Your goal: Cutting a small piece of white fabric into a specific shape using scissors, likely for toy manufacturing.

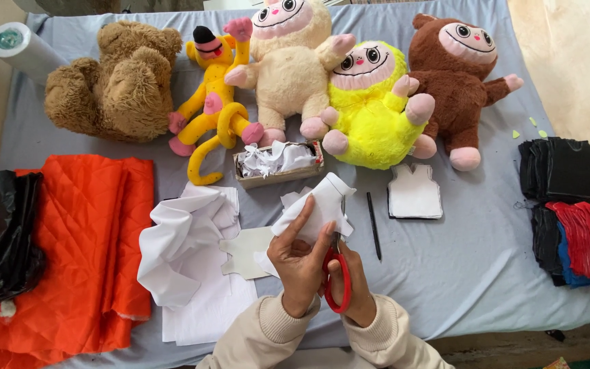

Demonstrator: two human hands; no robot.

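Hands cut white cloth at a grey-covered table.

The table carries plush toys along its far edge, orange fabric at left, dark and red pieces at right, with pale floor beyond. The left hand pinches a small white cloth piece, vest-shaped, raised just over the table's near middle. The right hand grips red scissors, its fingers through the loops; their blades are mostly hidden behind the cloth.
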